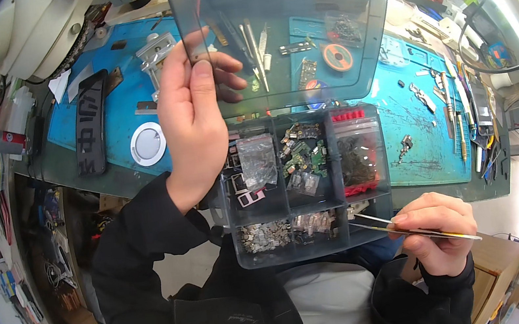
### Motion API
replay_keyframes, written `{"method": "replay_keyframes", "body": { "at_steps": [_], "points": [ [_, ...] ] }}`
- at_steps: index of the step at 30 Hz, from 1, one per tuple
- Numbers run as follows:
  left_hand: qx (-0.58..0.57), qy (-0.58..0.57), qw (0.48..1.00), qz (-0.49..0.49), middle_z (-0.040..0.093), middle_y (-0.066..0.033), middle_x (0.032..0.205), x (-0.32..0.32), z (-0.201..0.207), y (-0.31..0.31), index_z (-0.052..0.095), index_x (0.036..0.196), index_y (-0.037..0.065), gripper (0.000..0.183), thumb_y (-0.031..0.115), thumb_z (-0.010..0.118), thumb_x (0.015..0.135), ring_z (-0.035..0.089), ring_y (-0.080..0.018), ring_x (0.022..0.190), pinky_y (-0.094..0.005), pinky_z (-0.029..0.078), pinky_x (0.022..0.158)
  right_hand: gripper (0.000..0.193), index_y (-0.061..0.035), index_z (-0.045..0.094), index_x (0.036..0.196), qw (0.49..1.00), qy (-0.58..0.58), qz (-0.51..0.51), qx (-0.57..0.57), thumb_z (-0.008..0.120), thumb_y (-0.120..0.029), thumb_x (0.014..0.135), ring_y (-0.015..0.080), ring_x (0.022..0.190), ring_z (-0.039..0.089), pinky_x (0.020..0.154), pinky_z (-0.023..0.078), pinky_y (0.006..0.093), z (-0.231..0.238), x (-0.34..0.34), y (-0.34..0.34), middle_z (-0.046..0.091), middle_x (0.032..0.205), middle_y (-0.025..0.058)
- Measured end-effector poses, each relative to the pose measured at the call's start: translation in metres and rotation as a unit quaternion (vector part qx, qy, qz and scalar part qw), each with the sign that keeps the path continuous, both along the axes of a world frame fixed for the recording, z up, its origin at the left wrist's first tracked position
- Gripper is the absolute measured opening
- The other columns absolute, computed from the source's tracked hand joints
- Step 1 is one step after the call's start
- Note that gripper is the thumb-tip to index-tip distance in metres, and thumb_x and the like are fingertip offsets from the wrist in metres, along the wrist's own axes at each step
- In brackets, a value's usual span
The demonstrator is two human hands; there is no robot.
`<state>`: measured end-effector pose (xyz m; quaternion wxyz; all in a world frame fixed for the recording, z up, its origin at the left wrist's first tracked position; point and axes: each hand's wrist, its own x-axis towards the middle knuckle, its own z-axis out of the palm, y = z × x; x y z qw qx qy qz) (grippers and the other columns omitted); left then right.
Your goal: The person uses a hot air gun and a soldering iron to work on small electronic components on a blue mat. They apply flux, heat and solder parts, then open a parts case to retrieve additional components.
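My left hand (191, 98) is at the left edge of the raised, see-through grey lid (363, 71), with fingers and thumb curled around that edge. The lid belongs to a compartment box (285, 214) that sits at the near edge of the bench. Pinched in my right hand (440, 229) is a pair of metal tweezers (411, 229). Their slightly parted tips reach into the box's near right compartment. Small metal parts (265, 236) fill the near left compartment. Farther back are a clear plastic bag (257, 162), green circuit board pieces (304, 158) and a bag of dark parts (358, 158).
A blue work mat (422, 159) covers the bench. On its left lie a black phone-shaped panel (93, 122), a round white disc (147, 144) and a metal clamp fixture (156, 54). Through the lid shows an orange spool (337, 57). Tools (460, 127) line the right side.
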<state>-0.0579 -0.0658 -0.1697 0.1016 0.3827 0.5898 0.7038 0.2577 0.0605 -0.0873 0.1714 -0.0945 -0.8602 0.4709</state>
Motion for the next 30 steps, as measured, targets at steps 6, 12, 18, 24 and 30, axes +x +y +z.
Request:
{"method": "replay_keyframes", "body": {
  "at_steps": [6, 12, 18, 24, 30],
  "points": [
    [0.006, 0.005, 1.0, 0.015, 0.072, -0.0077, 0.11, 0.001, 0.0, 0.003, 0.052, 0.15, 0.003, 0.036, 0.015, 0.045, 0.117, 0.069, -0.013, 0.089, -0.0285, 0.058, 0.076, 0.034, 0.0003, 0.081, 0.113, 0.997, 0.036, 0.064, 0.038, 0.091, -0.008, 0.081, 0.0261, 0.074, 0.076, 0.063, 0.061, 0.0326, -0.002, -0.014, -0.002, 0.079, 0.098, 0.0152],
    [0.011, 0.009, 1.0, 0.026, 0.072, -0.0076, 0.111, 0.0, -0.001, 0.004, 0.053, 0.149, 0.004, 0.035, 0.015, 0.045, 0.117, 0.069, -0.0132, 0.088, -0.0286, 0.058, 0.075, 0.034, -0.0007, 0.081, 0.11, 0.997, 0.035, 0.06, 0.034, 0.091, -0.005, 0.078, 0.0252, 0.072, 0.076, 0.061, 0.06, 0.0317, -0.003, -0.021, -0.007, 0.079, 0.095, 0.0138],
    [0.017, -0.003, 1.0, 0.022, 0.072, -0.0069, 0.111, 0.002, -0.001, 0.006, 0.053, 0.149, 0.004, 0.035, 0.016, 0.046, 0.118, 0.07, -0.0129, 0.088, -0.0287, 0.058, 0.075, 0.033, -0.0025, 0.08, 0.107, 0.997, 0.033, 0.061, 0.027, 0.092, -0.005, 0.076, 0.0247, 0.073, 0.075, 0.062, 0.059, 0.0325, -0.001, -0.03, -0.017, 0.079, 0.094, 0.0114],
    [0.007, 0.002, 1.0, 0.024, 0.073, -0.0059, 0.112, 0.002, 0.0, 0.005, 0.053, 0.15, 0.004, 0.035, 0.017, 0.045, 0.118, 0.07, -0.0125, 0.088, -0.0288, 0.058, 0.076, 0.032, -0.0023, 0.078, 0.108, 0.994, 0.025, 0.096, 0.046, 0.091, -0.004, 0.079, 0.0261, 0.075, 0.074, 0.064, 0.059, 0.0343, -0.006, -0.058, -0.032, 0.076, 0.095, 0.0105],
    [0.0, -0.007, 1.0, 0.014, 0.073, -0.0059, 0.113, 0.001, 0.001, 0.005, 0.051, 0.151, 0.006, 0.036, 0.019, 0.046, 0.118, 0.071, -0.0128, 0.089, -0.0285, 0.058, 0.078, 0.03, -0.003, 0.076, 0.11, 0.993, 0.004, 0.092, 0.075, 0.087, -0.001, 0.083, 0.0267, 0.078, 0.074, 0.065, 0.06, 0.035, -0.015, -0.073, -0.042, 0.074, 0.093, 0.009]
  ]
}}
